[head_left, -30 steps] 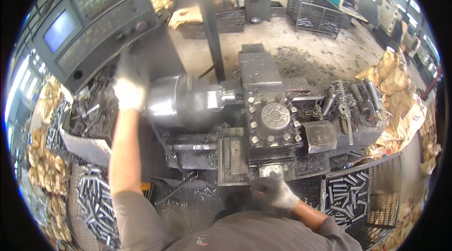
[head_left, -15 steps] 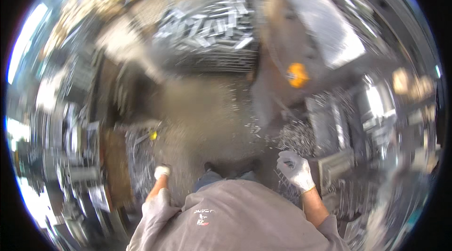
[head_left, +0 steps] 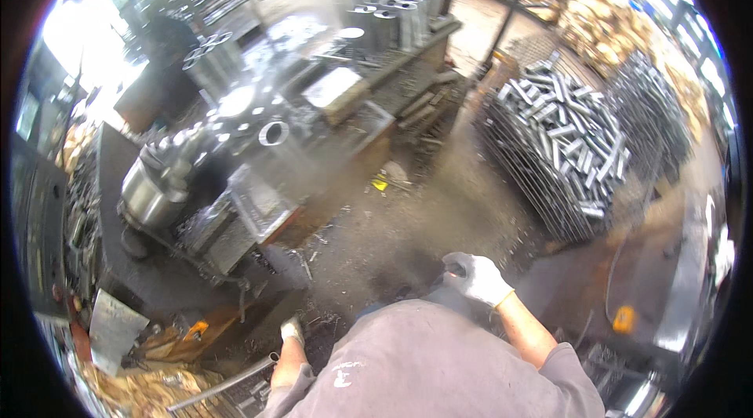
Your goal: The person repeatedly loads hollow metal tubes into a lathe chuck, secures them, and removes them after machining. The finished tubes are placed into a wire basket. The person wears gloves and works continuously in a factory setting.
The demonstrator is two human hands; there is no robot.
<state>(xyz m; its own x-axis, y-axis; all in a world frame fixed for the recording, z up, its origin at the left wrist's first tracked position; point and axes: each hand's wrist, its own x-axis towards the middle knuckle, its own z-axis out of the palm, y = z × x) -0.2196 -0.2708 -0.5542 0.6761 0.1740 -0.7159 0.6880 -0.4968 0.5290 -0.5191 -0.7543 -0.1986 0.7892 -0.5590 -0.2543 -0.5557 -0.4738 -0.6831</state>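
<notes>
My right hand [head_left: 477, 280], in a white glove, is in front of my body at the right, above the floor. Its fingers are curled in toward the thumb, around a dark gap; whether something small sits in them I cannot make out. My left hand [head_left: 292, 330], also gloved, hangs low at my left side with its fingers hidden from view. Close to it is a thin metal rod [head_left: 223, 385], apart from the hand as far as I can see. A wire basket [head_left: 527, 175] heaped with short metal tubes [head_left: 565, 132] stands ahead to the right.
A machine with a round metal chuck [head_left: 153, 192] stands at the left. Beyond it, a bench [head_left: 376, 77] carries several upright metal cylinders [head_left: 384, 24]. A small yellow item [head_left: 380, 183] lies on the dirty floor [head_left: 408, 222]. An orange object [head_left: 623, 320] sits by grey metal at the right.
My view has swung left, so the basket of tubes now appears further right and the machine and bench have come into view. My right hand has moved inward before my body.
</notes>
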